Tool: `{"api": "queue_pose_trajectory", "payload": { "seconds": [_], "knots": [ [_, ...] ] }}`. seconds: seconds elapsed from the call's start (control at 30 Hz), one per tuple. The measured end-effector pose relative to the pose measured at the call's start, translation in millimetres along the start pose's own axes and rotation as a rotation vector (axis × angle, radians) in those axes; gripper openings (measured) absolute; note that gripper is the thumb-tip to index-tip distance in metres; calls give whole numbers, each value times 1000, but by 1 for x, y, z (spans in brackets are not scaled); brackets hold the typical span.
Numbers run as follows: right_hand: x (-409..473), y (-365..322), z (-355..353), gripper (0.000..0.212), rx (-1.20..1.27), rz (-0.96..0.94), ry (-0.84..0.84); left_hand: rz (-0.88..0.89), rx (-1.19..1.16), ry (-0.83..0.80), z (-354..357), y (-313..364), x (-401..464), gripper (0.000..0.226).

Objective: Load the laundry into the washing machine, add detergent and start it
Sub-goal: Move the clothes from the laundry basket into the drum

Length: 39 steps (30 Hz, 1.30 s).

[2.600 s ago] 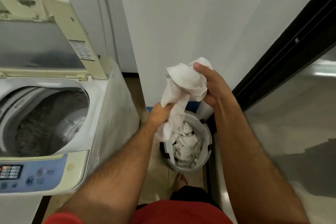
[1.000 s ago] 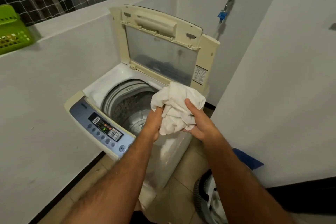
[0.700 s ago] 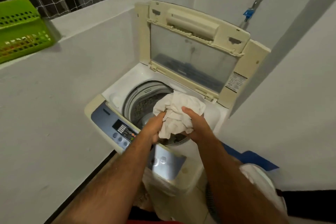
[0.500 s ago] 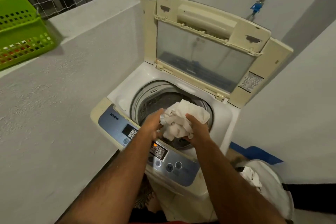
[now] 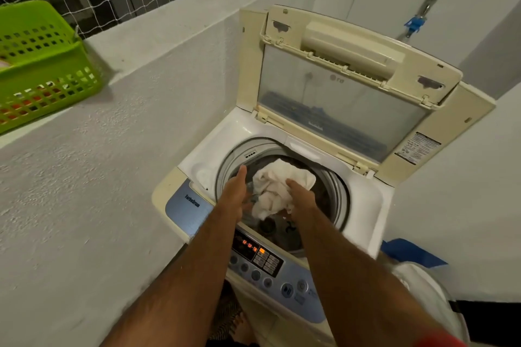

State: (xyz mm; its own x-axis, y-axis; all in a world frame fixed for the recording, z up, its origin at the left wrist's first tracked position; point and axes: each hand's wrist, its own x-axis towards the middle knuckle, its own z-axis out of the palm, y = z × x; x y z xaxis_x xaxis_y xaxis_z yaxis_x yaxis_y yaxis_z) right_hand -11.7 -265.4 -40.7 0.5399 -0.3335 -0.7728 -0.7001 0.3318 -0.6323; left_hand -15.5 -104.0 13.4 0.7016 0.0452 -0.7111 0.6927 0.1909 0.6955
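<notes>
The top-loading washing machine (image 5: 366,191) stands with its lid (image 5: 338,110) raised upright at the back. A bunched white cloth (image 5: 279,186) hangs just over the drum opening (image 5: 335,200). My right hand (image 5: 300,200) grips the cloth's right side, thumb on top. My left hand (image 5: 235,191) is at the cloth's left edge with fingers spread and thumb up, off the fabric. The blue control panel (image 5: 262,259) at the machine's front shows lit orange indicators, partly hidden by my forearms.
A green plastic basket (image 5: 42,65) sits on the wall ledge (image 5: 169,45) at the left. The white laundry basket (image 5: 423,290) with more cloths is on the floor at the lower right, beside a blue object (image 5: 414,253). A tap with a blue fitting (image 5: 414,22) is on the back wall.
Both hands carried the white cloth from the floor basket to the machine and lowered it over the drum. My left hand has just opened off the cloth.
</notes>
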Motion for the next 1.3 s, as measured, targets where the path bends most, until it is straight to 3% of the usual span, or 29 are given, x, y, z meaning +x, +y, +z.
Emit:
{"api": "queue_pose_trajectory", "payload": {
  "seconds": [0.1, 0.2, 0.3, 0.43, 0.6, 0.7, 0.87, 1.07, 1.3],
  "knots": [
    [-1, -11, 3, 68, -145, -8, 69, 27, 7, 7, 2, 3, -1, 32],
    [14, 1, -9, 75, -592, -200, 14, 31, 35, -7, 7, 0, -1, 33],
    [3, -3, -30, 54, -601, -230, -23, 40, 110, 1, 20, -7, -2, 29],
    [-44, -26, -70, 10, -291, -249, -67, 96, 232, -36, 59, -15, -17, 29],
    [-59, -40, -153, 10, -153, -380, -66, 113, 269, -229, 129, -34, -44, 28],
    [-56, -34, -224, 13, -12, -371, 45, 105, 324, -365, 181, -57, -61, 32],
    [-36, -4, -339, 16, -7, -324, 227, 100, 432, -492, 270, -105, -87, 39],
    [-7, 49, -464, 12, 9, -198, 278, 49, 557, -483, 363, -186, -105, 21],
    [64, 143, -575, 16, -45, 65, 347, -114, 743, -421, 434, -309, -74, 19]
  ]
}}
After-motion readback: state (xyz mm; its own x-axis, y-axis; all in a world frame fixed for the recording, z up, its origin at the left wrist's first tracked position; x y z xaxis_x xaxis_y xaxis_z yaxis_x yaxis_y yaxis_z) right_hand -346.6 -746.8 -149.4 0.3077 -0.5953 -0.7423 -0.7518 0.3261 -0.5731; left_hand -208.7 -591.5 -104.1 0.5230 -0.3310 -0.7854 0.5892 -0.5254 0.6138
